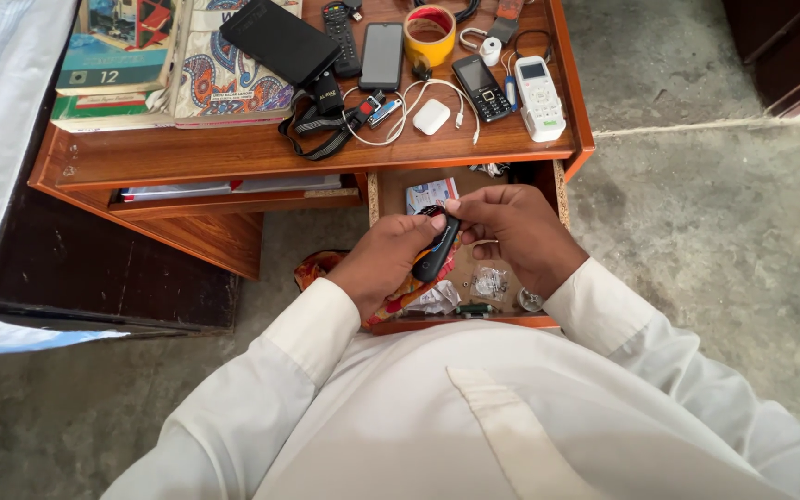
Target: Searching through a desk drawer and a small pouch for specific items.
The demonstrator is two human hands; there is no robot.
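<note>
Both my hands meet over an open wooden drawer [559, 194] below the table top. My left hand [383, 259] holds a small black oblong device [435, 252] from below. My right hand [516, 233] pinches the device's upper end with thumb and fingers. Both arms wear white sleeves. Inside the drawer lie a white and blue card [426, 194], crumpled paper [437, 298] and a small clear plastic bag [490, 281].
On the wooden table top [233, 148] lie a black smartphone [381, 56], a roll of yellow tape [429, 35], a keypad phone [481, 88], a white remote [539, 97], a white earbud case [431, 117], cables, a black box [278, 39] and books [113, 65]. Grey concrete floor spreads to the right.
</note>
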